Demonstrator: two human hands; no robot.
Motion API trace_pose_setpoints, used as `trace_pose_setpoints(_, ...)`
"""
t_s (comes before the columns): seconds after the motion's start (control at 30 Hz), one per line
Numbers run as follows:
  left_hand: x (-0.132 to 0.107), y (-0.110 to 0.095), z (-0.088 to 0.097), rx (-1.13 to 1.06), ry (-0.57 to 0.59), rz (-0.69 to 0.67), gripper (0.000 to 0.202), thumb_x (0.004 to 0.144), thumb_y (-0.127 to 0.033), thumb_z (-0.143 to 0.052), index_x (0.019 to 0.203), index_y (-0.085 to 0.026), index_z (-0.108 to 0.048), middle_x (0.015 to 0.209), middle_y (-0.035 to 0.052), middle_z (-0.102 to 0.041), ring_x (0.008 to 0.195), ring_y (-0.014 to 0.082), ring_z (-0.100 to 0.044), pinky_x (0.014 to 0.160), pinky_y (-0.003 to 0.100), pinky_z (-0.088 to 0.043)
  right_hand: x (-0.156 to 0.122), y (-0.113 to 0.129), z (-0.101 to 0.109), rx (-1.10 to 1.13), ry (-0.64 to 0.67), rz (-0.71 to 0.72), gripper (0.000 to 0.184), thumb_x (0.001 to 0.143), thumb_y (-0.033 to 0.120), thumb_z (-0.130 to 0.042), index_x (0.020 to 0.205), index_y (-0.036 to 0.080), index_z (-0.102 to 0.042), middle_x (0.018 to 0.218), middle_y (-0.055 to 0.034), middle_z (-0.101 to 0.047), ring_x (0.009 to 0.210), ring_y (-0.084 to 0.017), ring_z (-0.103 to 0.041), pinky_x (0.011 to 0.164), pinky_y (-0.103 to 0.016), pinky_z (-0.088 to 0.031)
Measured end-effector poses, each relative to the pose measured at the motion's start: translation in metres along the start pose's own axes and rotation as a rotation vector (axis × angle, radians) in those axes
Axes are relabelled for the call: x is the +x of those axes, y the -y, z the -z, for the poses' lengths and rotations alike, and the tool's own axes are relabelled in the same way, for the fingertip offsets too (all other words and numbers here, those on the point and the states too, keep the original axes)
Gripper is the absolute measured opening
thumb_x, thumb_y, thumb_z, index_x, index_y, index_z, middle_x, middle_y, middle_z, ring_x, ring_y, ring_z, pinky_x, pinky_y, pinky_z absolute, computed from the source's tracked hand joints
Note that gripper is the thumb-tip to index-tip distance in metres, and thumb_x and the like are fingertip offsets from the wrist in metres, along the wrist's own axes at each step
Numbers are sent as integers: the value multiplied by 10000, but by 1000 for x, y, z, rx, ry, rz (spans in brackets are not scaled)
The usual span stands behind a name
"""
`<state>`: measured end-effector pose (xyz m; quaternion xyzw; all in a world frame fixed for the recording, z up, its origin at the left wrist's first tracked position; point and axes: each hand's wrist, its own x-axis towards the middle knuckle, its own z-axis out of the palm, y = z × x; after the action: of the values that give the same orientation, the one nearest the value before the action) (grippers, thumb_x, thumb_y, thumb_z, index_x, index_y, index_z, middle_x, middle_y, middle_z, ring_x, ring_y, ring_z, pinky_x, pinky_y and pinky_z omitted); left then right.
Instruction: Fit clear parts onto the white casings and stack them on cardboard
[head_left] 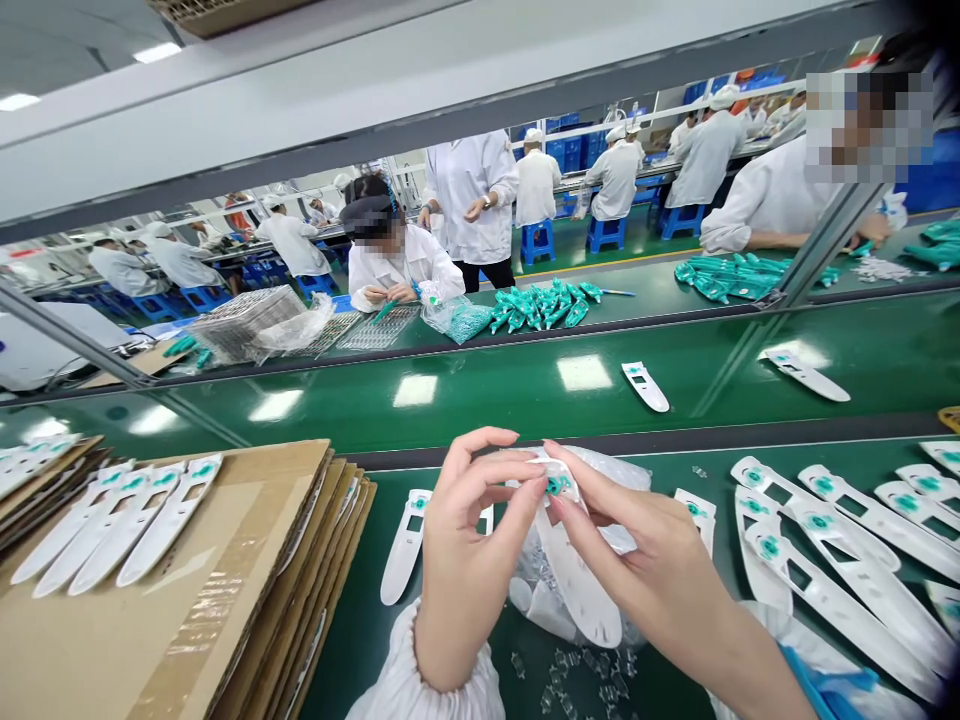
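Observation:
Between my two hands is a long white plastic shell (pixel 581 580), its narrow end raised and its rounded end pointing down toward me. A small green insert (pixel 556 485) sits in the raised end. My left hand (pixel 472 540) is closed, thumb and fingertips pinching that end beside the insert. From the other side my right hand (pixel 637 540) grips the same end, thumb near the insert. Beneath them lies a clear plastic bag (pixel 536 595). Small transparent plastic pieces (pixel 577 680) are scattered on the green bench below the shell. Fingers partly cover the shell's upper end.
At left, stacked cardboard sheets (pixel 247 560) carry several white shells (pixel 169 520). More shells (pixel 832 550) lie piled at right; another (pixel 405 545) rests by my left hand. Two shells (pixel 645 387) lie on the green belt (pixel 487 400). Co-workers sit opposite, behind green parts (pixel 544 305).

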<state>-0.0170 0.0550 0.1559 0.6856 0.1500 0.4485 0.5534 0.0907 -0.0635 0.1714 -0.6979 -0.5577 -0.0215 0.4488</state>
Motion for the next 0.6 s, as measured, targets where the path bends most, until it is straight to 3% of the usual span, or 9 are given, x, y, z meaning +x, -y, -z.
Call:
trace_pose_setpoints(0.1,-2,-5,4,-286,80,255,173,924,-220,-735,1092,-258,-740,1133,39,-725,939,130,-724,771,188,-623,-4,1,0,-39,-10,67,436,1022,178,-564,1458,185,-555,686,66,-630,521,-73,-524,551,-173,-469)
trace_pose_setpoints(0.17,-6,-11,7,-347,133,313,147,940,-241,-723,1083,-231,-753,1045,38,-766,885,112,-731,818,177,-607,-7,4,0,-50,-13,86,506,1030,186,-559,1526,248,-476,689,78,-611,530,-68,-519,562,-155,-471)
trace_pose_setpoints(0.33,-23,-26,17,-291,77,290,96,944,-222,-713,1010,-223,-783,1011,17,-782,923,107,-731,848,146,-584,-11,15,-4,24,23,61,633,1036,205,-541,1616,313,-311,663,99,-554,550,-56,-511,616,-92,-510)
trace_pose_setpoints(0.6,-41,-53,25,-99,0,139,174,888,-146,-742,1012,-257,-792,1032,-7,-782,958,118,-714,792,140,-593,-16,31,-4,204,55,-11,592,1006,215,-588,1556,378,-441,603,93,-451,503,-68,-420,534,-97,-484)
